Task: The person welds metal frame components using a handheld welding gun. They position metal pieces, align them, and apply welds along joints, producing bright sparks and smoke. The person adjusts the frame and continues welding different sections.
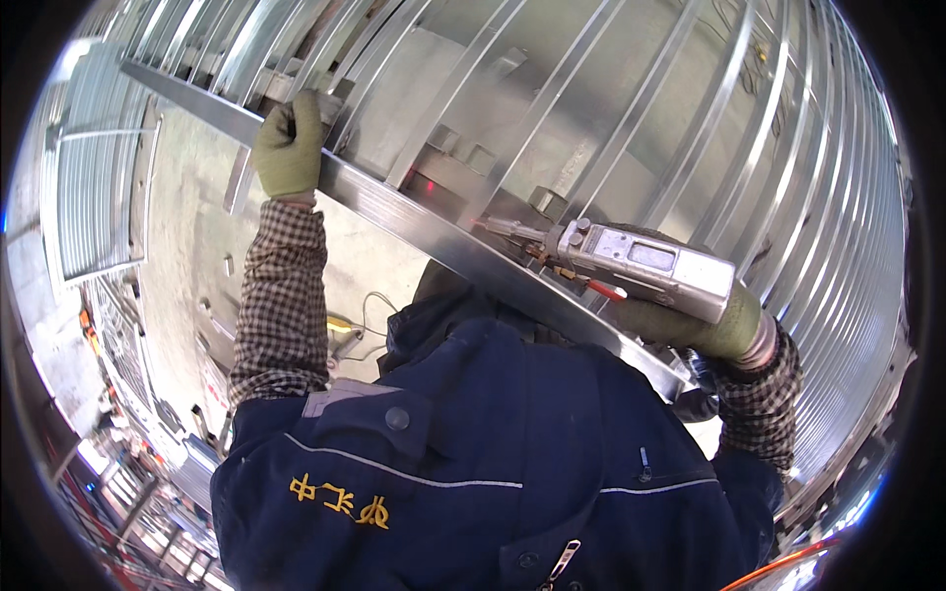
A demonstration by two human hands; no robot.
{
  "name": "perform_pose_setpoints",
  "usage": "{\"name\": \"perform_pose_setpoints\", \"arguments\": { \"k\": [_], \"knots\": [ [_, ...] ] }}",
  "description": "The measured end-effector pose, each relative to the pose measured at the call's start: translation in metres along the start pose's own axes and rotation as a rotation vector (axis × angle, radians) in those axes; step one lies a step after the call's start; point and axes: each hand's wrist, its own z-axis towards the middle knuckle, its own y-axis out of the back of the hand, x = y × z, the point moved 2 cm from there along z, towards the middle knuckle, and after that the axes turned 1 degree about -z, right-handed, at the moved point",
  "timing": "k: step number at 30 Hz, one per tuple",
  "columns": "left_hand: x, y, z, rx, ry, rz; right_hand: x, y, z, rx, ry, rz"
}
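A long shiny metal rail [394,212] runs aslant in front of my body, with several thin metal bars meeting its far side. My left hand [289,148], in a green glove, is closed over this rail toward its left part. In a matching glove, my right hand [724,330] grips a silver handheld laser welding gun [645,261] from below. The gun's narrow nozzle [507,229] points left, close to the rail; contact cannot be made out. Red spots of light show near the nozzle and on a surface beyond it. The gun's body hides some of my right fingers.
Parallel metal bars [557,98] fill the far side and the right. Small metal blocks [547,202] sit among them. A barred metal panel [99,187] stands at the left. Below the rail lie a thin wire [370,305] and a yellow item [340,323]. An orange cable [788,561] crosses the lower right.
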Motion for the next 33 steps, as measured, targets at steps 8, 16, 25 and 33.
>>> {"name": "perform_pose_setpoints", "arguments": {
  "k": [8, 16, 25, 33],
  "knots": [
    [0.024, 0.002, -0.001, -0.073, 0.034, 0.057, -0.026, 0.002, 0.03, 0.081, 0.042, 0.022],
    [0.017, 0.0, -0.003, -0.101, -0.004, 0.077, -0.038, 0.005, 0.034, 0.107, 0.176, 0.065],
    [0.03, -0.002, -0.001, -0.095, 0.052, 0.044, -0.045, 0.004, 0.034, 0.078, 0.238, 0.007],
    [0.027, -0.004, -0.002, -0.104, 0.039, -0.019, -0.034, -0.001, 0.032, 0.049, 0.007, 0.256]
  ]
}}
